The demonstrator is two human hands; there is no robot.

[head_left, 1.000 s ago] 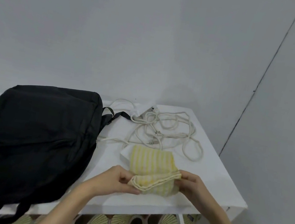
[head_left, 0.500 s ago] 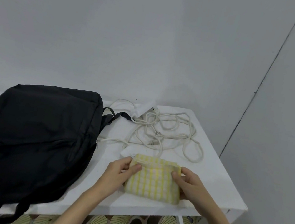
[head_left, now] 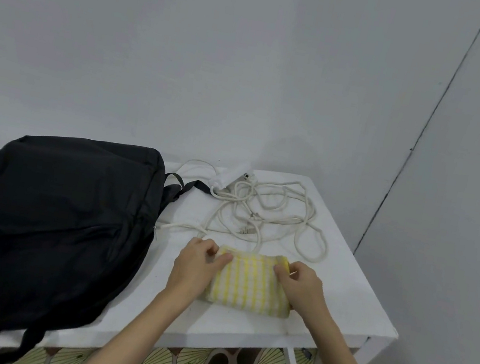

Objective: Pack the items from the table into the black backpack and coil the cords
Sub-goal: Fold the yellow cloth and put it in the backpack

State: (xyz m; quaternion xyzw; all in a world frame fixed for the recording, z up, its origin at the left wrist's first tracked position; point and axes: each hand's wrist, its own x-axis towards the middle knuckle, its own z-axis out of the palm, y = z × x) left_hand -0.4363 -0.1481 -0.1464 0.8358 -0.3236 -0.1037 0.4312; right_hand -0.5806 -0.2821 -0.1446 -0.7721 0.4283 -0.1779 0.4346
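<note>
soft striped cloth (head_left: 250,282) folded rectangular | both hands pinching | matte black backpack (head_left: 46,213)

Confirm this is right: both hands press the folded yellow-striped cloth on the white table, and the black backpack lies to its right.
Not quite. The head view shows the black backpack to the left of the yellow-striped cloth. The left hand and right hand do press it on the white table.

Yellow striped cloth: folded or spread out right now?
Folded. The yellow striped cloth lies on the white table as a compact thick rectangle, left hand and right hand pressing its ends.
</note>
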